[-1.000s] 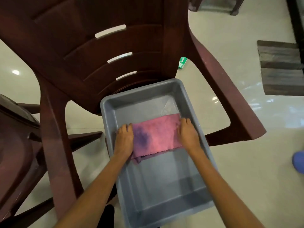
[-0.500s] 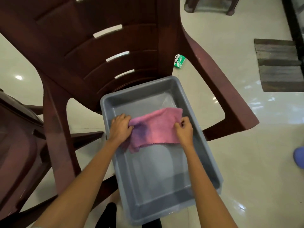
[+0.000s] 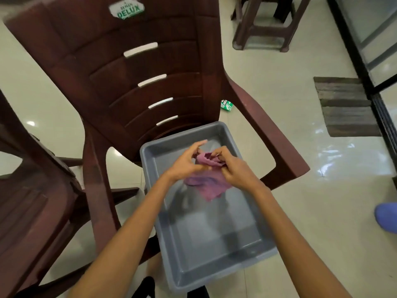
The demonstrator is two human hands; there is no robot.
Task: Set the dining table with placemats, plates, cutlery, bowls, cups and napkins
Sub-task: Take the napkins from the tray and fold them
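I have a pink cloth napkin (image 3: pixel 209 183) bunched between both hands above a grey plastic tub (image 3: pixel 214 244), toward its far end. My right hand (image 3: pixel 231 168) pinches the gathered top of the napkin with thumb and fingertips, and the rest of the cloth hangs down loosely below it, clear of the tub floor as far as I can tell. My left hand (image 3: pixel 185 163) is just beside it, fingers loosely curled and partly spread, the thumb side touching the cloth; whether it really grips the cloth I cannot tell. The tub sits on the seat of a dark brown plastic chair (image 3: pixel 150 72), its near end sticking out toward me past the seat. A second brown chair (image 3: pixel 32 201) stands at the left. On the pale tiled floor (image 3: pixel 322 211), far right, lie a striped mat (image 3: pixel 345 106) and a small green packet (image 3: pixel 226 105) behind the chair.
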